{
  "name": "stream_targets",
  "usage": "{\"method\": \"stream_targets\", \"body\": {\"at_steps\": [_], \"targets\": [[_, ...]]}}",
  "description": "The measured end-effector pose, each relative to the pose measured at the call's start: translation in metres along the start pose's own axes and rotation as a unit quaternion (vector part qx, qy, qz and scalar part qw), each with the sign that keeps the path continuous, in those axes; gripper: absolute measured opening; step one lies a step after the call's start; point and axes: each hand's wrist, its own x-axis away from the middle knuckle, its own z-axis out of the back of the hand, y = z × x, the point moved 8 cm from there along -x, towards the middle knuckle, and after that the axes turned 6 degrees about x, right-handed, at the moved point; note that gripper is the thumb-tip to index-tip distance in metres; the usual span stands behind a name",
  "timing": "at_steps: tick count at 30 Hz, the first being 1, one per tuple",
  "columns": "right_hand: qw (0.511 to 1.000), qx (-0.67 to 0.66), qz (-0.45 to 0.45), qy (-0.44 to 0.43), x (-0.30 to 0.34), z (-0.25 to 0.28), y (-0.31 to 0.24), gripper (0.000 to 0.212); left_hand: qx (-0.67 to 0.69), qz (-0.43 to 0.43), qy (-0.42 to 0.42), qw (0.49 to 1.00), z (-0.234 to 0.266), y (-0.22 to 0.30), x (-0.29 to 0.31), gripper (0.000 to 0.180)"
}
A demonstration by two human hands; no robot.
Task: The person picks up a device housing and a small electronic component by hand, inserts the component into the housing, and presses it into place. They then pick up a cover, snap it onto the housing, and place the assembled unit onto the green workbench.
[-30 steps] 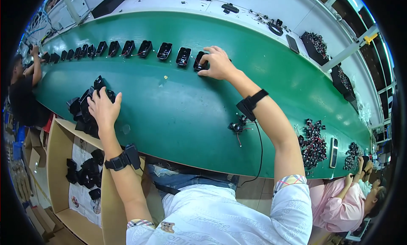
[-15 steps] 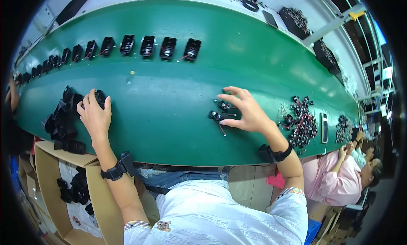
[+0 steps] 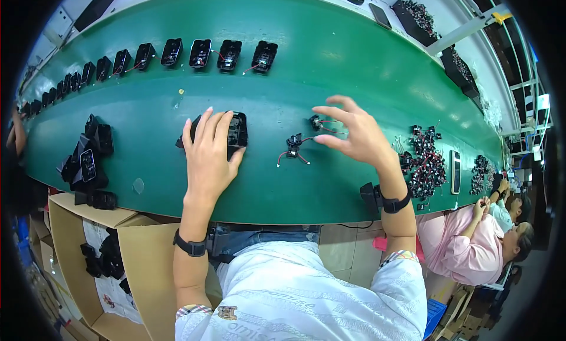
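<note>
My left hand [image 3: 209, 158] is closed over a black plastic housing [image 3: 238, 129] in the middle of the green table; its open side, partly covered by the fingers, faces up. My right hand [image 3: 361, 133] hovers with thumb and fingers apart, holding nothing that I can see. Just left of its fingers lies a small black wired part [image 3: 317, 123] with thin red and dark leads. A second wired part [image 3: 293, 145] rests between my two hands, its red leads ending in small white plugs.
A row of black housings [image 3: 229, 55] runs along the far side. More housings are heaped [image 3: 82, 158] at the left, above an open cardboard box [image 3: 144, 276]. At the right are a pile of wired parts [image 3: 425, 167], a phone-like device [image 3: 456, 172] and seated co-workers [image 3: 454, 246].
My left hand has moved right from the heap, bringing a black housing to the table's middle. My right hand has shifted slightly up and right; the two small wired parts lie farther apart.
</note>
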Motion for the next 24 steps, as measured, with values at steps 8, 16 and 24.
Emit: {"method": "stream_targets", "body": {"at_steps": [8,16,24], "targets": [[0.986,0.069,0.149,-0.012,0.012,-0.037,-0.072,0.026,0.076,-0.036,0.082,0.993,0.01,0.034,0.012,0.081],[0.955,-0.284,0.079,0.024,0.007,-0.016,-0.051,0.018,0.477,0.038,0.028,0.878,-0.013,0.034,0.03,0.066],[0.915,-0.378,0.119,0.072,0.012,0.002,-0.068,0.021,0.764,0.083,-0.112,0.63,-0.025,0.035,0.036,0.073]]}}
